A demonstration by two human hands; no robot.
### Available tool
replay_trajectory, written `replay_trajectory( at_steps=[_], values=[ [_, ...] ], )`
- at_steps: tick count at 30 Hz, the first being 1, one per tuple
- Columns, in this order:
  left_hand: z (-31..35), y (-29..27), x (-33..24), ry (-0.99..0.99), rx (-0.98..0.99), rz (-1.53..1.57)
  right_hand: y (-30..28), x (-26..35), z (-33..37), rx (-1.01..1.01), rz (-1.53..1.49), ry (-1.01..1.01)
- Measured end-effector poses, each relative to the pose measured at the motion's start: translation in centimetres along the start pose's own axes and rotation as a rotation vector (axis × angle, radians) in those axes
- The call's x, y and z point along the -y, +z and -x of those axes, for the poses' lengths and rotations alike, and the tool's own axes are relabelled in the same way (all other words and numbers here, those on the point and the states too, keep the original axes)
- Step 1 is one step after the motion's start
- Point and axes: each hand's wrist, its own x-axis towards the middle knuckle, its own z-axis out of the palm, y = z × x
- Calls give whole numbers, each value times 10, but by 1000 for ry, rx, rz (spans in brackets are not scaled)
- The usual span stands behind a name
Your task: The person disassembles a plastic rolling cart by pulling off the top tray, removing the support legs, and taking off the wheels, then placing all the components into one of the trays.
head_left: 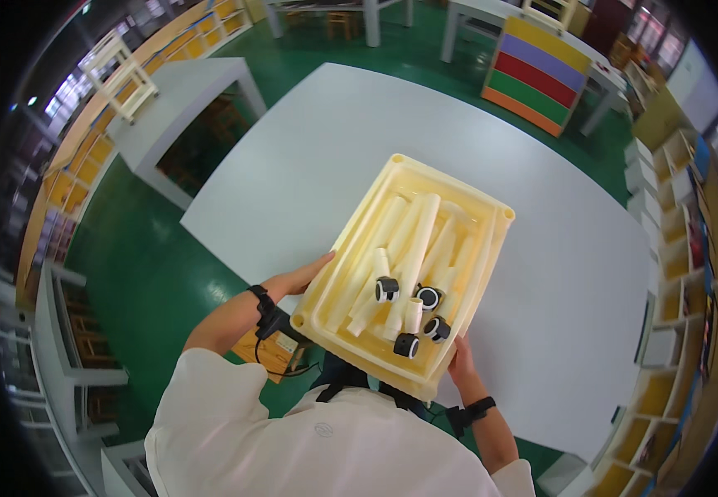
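Note:
A cream plastic tray [491,240] with raised corner sockets is tilted between my two hands, over the near edge of the table. My left hand [313,273] grips its left side, fingers partly hidden by the rim. On the opposite side, near the lower right corner, my right hand [461,362] holds the edge, its fingers mostly out of sight. Inside lie several cream plastic tubes [419,240] and a short tube piece [414,316]. Several black-and-white caster wheels [386,289] are gathered toward the near end, one of them a caster [406,345] close to the rim.
A large light-grey table [293,157] spreads beneath and beyond the tray. A wooden stool [272,356] stands below its near left edge. A cream rack [119,79] sits on another table at the left. Beyond the far right edge is a striped colourful board [535,74]; shelves [674,298] line the right.

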Motion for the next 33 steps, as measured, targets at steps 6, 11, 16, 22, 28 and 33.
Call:
replay_trajectory(
  at_steps=[6, 11, 16, 22, 28, 33],
  values=[
    [43, 0, 23, -159, 24, -66, -10, -8, -11, 66, -68, 6],
    [83, 40, 64, -35, -336, 93, -42, -24, -37, 186, -77, -8],
    [69, 73, 133, 319, -670, 336, -33, -14, -32, 219, 42, 53],
    [41, 79, 162, 511, -817, 482, -46, -8, -44, 303, 217, 1],
    [39, 90, 154, 564, -901, 506, -53, -24, -57, 234, 382, 25],
    [60, 113, 178, 498, -1061, 402, -60, 7, -17, 367, 510, 356]
  ],
)
